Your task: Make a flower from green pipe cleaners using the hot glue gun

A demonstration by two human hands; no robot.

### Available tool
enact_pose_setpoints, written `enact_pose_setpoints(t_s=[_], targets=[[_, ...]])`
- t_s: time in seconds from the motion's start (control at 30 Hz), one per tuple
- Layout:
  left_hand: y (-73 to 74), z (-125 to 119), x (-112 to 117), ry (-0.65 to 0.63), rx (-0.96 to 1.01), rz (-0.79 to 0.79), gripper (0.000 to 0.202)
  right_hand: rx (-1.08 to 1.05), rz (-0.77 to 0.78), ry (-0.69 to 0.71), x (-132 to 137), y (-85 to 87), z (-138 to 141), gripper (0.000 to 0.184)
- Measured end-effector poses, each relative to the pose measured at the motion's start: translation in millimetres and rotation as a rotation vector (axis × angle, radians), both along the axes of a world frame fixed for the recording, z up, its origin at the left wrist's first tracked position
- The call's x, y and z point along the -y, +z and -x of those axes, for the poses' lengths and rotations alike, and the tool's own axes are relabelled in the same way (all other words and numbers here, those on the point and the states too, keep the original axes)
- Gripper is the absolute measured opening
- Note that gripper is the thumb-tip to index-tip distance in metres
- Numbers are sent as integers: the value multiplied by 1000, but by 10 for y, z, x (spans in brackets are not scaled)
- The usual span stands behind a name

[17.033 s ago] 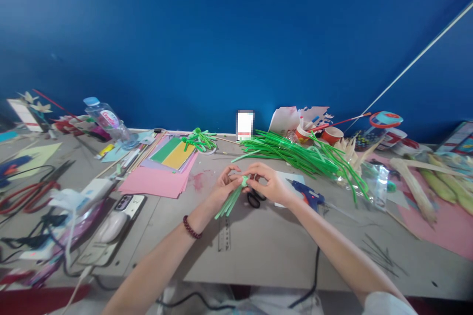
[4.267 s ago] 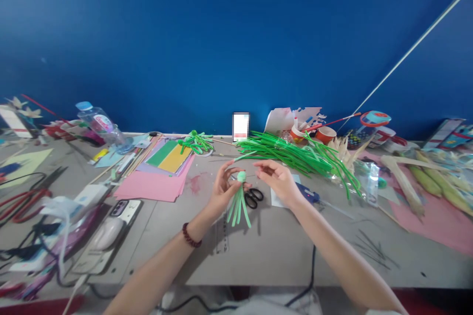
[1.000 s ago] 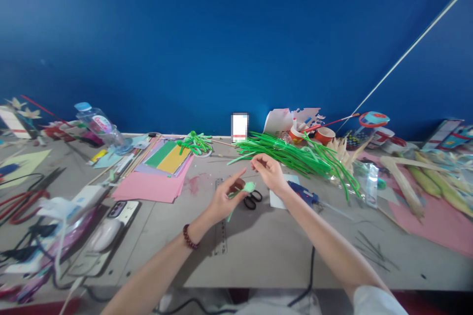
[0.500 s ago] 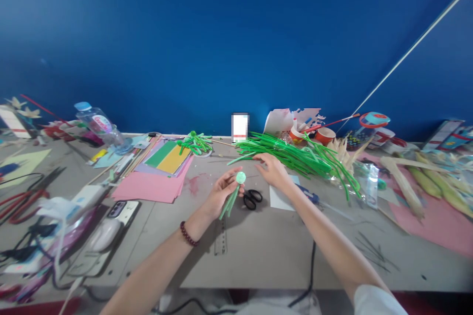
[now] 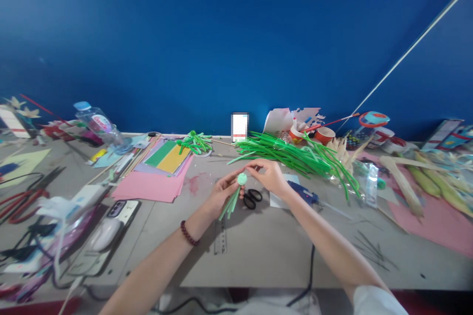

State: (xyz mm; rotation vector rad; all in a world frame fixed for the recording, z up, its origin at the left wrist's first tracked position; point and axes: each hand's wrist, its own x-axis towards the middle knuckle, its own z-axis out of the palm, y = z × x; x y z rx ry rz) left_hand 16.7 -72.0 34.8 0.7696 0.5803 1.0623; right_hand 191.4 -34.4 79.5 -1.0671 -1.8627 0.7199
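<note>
My left hand [image 5: 219, 198] is closed around a bunch of pale green pipe cleaners [image 5: 231, 204]. Their stems hang down below the fingers, and a rounded pale green head tops the bunch. Just right of that head, my right hand [image 5: 272, 175] pinches thumb and forefinger together; anything between the tips is too small to make out. Black-handled scissors [image 5: 253, 199] lie on the table behind the bunch. Under my right forearm are a blue glue gun [image 5: 303, 192] and a white sheet [image 5: 277, 200]. A clear ruler [image 5: 220, 241] lies below my left hand.
Beyond my hands spreads a heap of bright green pipe cleaners [image 5: 291, 156]. Coloured paper sheets [image 5: 148, 186] and a phone [image 5: 107, 236] lie to the left, near a plastic bottle [image 5: 98, 122]. Paper cups [image 5: 325, 135] and corn husks [image 5: 430, 179] are at the right.
My right hand has come left and slightly down from beside the green heap to the head of the bunch. The head has tilted a little in my left hand.
</note>
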Motion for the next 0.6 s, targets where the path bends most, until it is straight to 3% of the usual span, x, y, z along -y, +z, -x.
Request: enact_pose_setpoints(t_s=[0.33, 0.6], targets=[[20, -11, 14, -33, -1, 32, 58, 70, -31, -1, -6, -67, 5, 12], [22, 21, -57, 30, 147, 149, 48, 171, -80, -138, -133, -166, -91, 10]])
